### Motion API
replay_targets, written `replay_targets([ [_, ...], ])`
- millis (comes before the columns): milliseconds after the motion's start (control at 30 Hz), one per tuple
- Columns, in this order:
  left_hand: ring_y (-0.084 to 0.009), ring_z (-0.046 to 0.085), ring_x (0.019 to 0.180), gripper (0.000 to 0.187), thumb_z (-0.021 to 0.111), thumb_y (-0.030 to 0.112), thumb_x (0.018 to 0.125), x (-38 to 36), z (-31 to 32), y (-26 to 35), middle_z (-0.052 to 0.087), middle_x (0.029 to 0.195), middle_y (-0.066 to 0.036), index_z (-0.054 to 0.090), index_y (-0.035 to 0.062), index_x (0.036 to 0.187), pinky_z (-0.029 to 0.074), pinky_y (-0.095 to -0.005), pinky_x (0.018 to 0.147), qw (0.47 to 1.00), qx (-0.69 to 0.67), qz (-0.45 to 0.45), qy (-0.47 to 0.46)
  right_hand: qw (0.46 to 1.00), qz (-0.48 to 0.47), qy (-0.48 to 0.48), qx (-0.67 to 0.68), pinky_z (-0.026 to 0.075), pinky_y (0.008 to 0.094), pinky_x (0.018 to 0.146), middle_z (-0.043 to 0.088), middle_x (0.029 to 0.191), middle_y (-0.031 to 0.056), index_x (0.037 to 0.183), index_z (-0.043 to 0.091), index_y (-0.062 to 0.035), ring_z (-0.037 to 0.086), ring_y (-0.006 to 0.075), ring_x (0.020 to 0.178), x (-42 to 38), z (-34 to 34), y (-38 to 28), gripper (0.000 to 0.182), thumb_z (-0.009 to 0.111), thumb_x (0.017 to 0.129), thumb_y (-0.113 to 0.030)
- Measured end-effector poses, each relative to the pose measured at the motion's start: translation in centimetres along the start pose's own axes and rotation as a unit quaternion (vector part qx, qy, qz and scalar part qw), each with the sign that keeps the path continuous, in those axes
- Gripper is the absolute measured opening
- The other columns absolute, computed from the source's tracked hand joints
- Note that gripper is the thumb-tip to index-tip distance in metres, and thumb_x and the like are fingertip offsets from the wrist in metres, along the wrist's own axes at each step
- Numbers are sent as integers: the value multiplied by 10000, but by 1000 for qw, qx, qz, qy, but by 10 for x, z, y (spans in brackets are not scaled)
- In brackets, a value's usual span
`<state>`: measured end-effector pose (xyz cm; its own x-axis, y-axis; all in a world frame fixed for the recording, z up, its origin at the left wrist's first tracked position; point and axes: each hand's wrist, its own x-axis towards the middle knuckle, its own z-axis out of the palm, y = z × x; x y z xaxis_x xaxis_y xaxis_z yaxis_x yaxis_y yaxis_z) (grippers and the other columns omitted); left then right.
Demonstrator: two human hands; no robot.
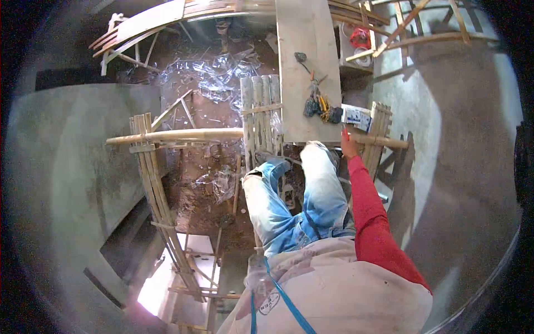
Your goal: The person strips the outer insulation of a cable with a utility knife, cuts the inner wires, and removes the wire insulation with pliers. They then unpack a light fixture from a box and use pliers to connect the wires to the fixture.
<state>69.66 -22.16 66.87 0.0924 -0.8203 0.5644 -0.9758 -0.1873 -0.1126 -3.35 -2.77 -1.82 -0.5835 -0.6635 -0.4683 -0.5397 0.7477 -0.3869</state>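
Note:
My right hand (349,146), at the end of a red sleeve, is closed around a small red-handled tool (345,133); its exact kind is too small to make out. Just above the hand lies a white printed box or packet (356,117). To the left, on a pale board (308,44), is a cluster of hand tools (321,107) with dark and orange-yellow parts. Another dark-ended tool (301,57) lies farther up that board. My left hand is out of view.
Bamboo poles (178,135) and a slatted bamboo rack (260,111) stand left of my legs. Crumpled clear plastic (222,78) litters the brown floor (189,195) below. Grey walls rise on both sides. A red object (360,38) sits at upper right.

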Motion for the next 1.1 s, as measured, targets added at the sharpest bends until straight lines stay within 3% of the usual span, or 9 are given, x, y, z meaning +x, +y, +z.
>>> replay_targets([
  [67,-234,567,994,306,511,195,969,6,12,0,628,1157,-113,622,25,1198,448,-379,878,1000,-2,3,1,999,-6,44,-20,505,563,822,663,1039,312,1232,588,-21,647,497,950,1,11,22,495,523,918,-399],
  [100,-235,568,995,303,513,192,967,7,18,1,629,1156,-113,623,25,1195,449,-379,878,1000,-5,4,-1,996,83,38,-24,539,490,729,689,873,255,1015,614,-7,688,417,792,-24,-14,-16,334,580,904,-319],
  [233,-239,574,997,291,523,181,960,19,38,5,632,1150,-112,627,26,1183,454,-383,879,1000,-8,7,0,990,144,4,6,558,432,631,720,824,171,1064,548,-30,710,252,635,-32,30,57,292,557,918,-282],
  [433,-244,583,1001,273,538,164,949,32,73,22,636,1141,-111,634,27,1166,462,-387,880,1000,-6,9,5,974,182,-79,108,562,432,657,715,830,175,1002,587,4,725,292,737,-36,40,4,307,686,870,-255],
  [567,-248,589,1004,262,548,153,942,42,90,37,639,1136,-110,638,28,1154,467,-390,880,1000,19,0,14,979,146,-131,-52,522,488,895,715,991,204,1117,650,-73,673,417,991,48,99,-21,418,722,812,-350],
  [900,-258,603,1010,234,573,125,924,59,154,139,647,1122,-108,650,31,1124,481,-398,882,998,63,15,19,989,123,-79,-17,503,530,867,700,1060,201,1054,658,-93,664,417,1012,288,268,-69,367,694,840,-389],
  [1033,-261,609,1013,223,583,114,917,70,172,177,650,1116,-107,654,32,1112,486,-401,882,997,69,35,15,972,80,215,-52,409,516,1019,631,1146,244,1196,593,-30,567,444,1150,306,288,-11,460,664,783,-220],
  [1067,-262,610,1014,221,586,111,915,70,175,184,650,1115,-106,655,32,1109,487,-402,883,997,72,38,14,914,28,332,-230,377,504,1079,579,1290,257,1297,524,-33,542,440,1215,306,302,22,561,661,783,-211],
  [1100,-263,612,1014,218,588,108,913,72,176,191,651,1113,-106,656,32,1106,488,-403,883,996,74,40,14,965,151,172,-126,383,494,1097,530,1380,267,1371,469,-12,524,428,1264,315,287,32,646,664,796,-234],
])
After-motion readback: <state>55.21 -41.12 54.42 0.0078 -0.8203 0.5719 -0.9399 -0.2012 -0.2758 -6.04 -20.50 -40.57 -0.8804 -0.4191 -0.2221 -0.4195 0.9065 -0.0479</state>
